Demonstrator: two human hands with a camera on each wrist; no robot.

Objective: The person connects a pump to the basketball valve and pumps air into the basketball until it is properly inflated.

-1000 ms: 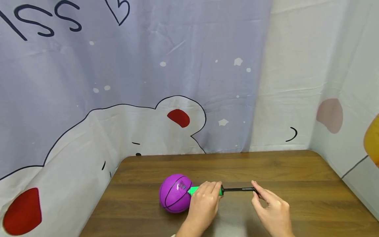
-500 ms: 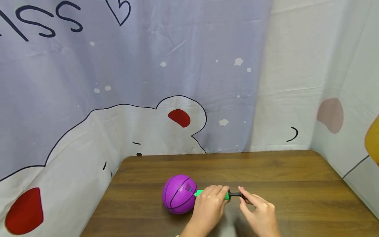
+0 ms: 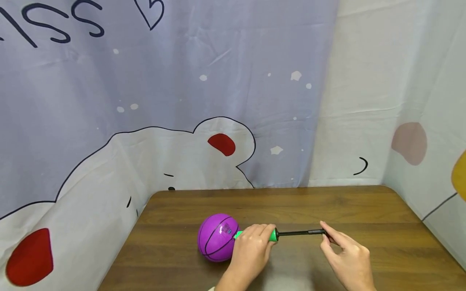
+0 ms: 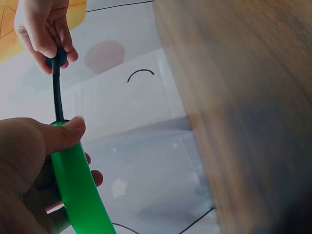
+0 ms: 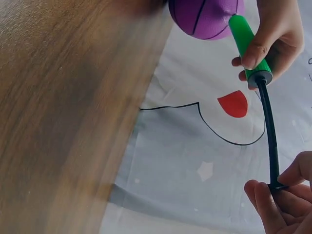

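A purple ball (image 3: 217,238) with black basketball lines sits on the wooden table, left of both hands. My left hand (image 3: 251,248) grips the green barrel of a hand pump (image 4: 80,190), its thumb and fingers wrapped round it. The pump's tip meets the ball's right side, as the right wrist view also shows on the ball (image 5: 204,17). Out of the barrel's other end reaches a long black rod (image 5: 269,131). My right hand (image 3: 347,254) pinches the black handle at the rod's far end between thumb and fingers.
The brown wooden table (image 3: 327,206) spreads under and behind the hands. A printed curtain (image 3: 276,101) with cartoon shapes hangs along its back edge, and more white cloth (image 3: 437,169) stands along the right side.
Half a second ago my right hand had pushed the rod mostly into the barrel; now it has drawn the rod out to the right. The ball and left hand have shifted slightly left.
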